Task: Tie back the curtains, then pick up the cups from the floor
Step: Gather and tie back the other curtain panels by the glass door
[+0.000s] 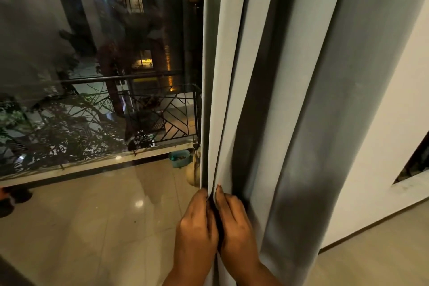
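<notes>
A grey-blue curtain hangs in thick folds at the right side of a glass door. Its left edge is bunched into narrow pleats. My left hand grips the outer fold from the left, fingers curled round the edge. My right hand grips the neighbouring fold from the right, fingertips pressed into the cloth. The two hands sit side by side low on the curtain, almost touching. No tie-back and no cups are in view.
The glass door fills the left, with a dark balcony, an iron railing and a teal tub beyond. A white wall stands right of the curtain. Glossy beige floor tiles lie below.
</notes>
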